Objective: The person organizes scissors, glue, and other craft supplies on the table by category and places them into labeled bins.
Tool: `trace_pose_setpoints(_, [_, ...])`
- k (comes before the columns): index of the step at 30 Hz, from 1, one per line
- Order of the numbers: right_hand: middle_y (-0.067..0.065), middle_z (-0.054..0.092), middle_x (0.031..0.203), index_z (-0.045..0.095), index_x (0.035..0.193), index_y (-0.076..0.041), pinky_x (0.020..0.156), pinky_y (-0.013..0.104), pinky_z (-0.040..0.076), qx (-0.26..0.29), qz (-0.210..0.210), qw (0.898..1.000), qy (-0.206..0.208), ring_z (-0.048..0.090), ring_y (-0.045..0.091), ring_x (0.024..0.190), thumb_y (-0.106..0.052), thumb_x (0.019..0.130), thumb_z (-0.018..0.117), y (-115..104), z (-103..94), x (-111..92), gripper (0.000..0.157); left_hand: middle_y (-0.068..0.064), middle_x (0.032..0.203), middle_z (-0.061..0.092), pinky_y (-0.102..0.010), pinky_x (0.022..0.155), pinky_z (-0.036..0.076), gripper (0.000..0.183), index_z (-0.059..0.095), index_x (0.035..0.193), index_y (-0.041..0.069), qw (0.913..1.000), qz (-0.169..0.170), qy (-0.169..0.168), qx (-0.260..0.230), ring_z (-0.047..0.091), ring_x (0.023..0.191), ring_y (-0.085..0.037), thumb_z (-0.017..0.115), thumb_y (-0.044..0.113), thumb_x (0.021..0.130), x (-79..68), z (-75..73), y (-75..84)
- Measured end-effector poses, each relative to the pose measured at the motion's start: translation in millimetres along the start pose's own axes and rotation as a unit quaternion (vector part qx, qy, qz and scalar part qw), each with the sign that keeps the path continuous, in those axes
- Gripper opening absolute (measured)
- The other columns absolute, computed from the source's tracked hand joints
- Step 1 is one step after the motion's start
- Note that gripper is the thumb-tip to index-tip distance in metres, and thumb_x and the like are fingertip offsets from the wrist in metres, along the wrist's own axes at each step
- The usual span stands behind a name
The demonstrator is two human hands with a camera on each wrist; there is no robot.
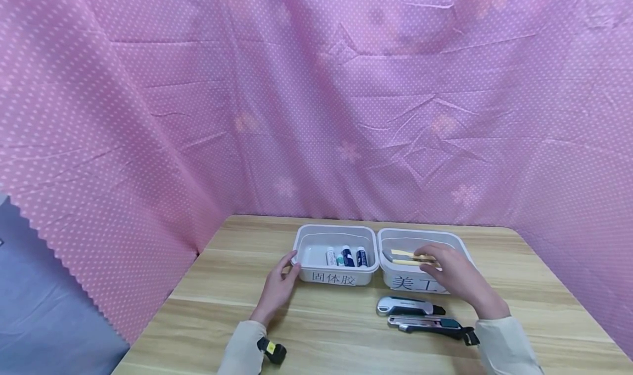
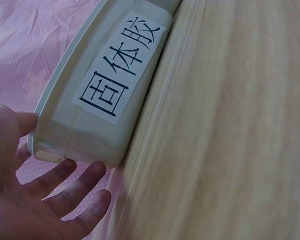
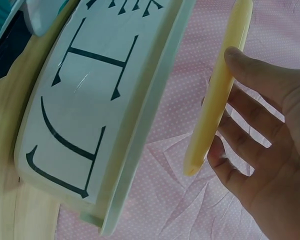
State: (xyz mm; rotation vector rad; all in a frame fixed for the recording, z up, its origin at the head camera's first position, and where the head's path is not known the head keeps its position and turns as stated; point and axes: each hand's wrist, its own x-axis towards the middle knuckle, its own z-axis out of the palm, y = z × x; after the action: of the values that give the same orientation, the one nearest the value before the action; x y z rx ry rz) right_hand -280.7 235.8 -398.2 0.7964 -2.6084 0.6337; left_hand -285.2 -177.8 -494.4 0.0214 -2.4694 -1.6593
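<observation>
My left hand (image 1: 278, 290) holds the left front corner of a white plastic box (image 2: 55, 122), thumb at the rim and fingers at its end. Several glue sticks (image 1: 348, 256) lie inside. Over the second white box (image 1: 390, 280), my right hand (image 1: 457, 273) pinches a yellow utility knife (image 3: 217, 95) between thumb and fingertips. In the right wrist view the knife is beside the box's rim, apart from it. Yellow and grey shapes overlap under the hand in the head view; I cannot tell how many knives are there.
A silver-and-black utility knife (image 1: 409, 306) and another with a dark green part (image 1: 427, 324) lie on the wooden table (image 1: 336, 331) before the right box. Both boxes bear printed labels (image 1: 333, 278) and stand side by side. A pink dotted cloth (image 1: 346, 117) hangs behind.
</observation>
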Motion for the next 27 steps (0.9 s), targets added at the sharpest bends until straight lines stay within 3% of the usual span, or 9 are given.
trace_pose_setpoints(18, [0.006,0.075,0.112,0.074,0.113,-0.010,0.089,0.050,0.059,0.005,0.033,0.999,-0.014,0.069,0.030,0.107,-0.001,0.087,0.078,14.1,6.1,-2.1,0.027,-0.020,0.145,0.054,-0.050,0.099,0.055,0.052,0.047,0.154,0.020,0.9999,0.013,0.004,-0.002,0.067,0.110,-0.030,0.054,0.039,0.106,0.1,1.1,0.4])
trace_pose_setpoints(27, [0.007,0.074,0.112,0.074,0.114,-0.010,0.089,0.052,0.059,0.009,0.043,0.999,-0.023,0.069,0.032,0.107,-0.002,0.089,0.077,17.9,7.2,-3.1,0.027,-0.018,0.145,0.055,-0.047,0.098,0.056,0.052,0.047,0.154,0.023,0.9999,0.011,0.004,-0.007,0.067,0.109,-0.028,0.056,0.039,0.105,-0.4,0.4,0.6])
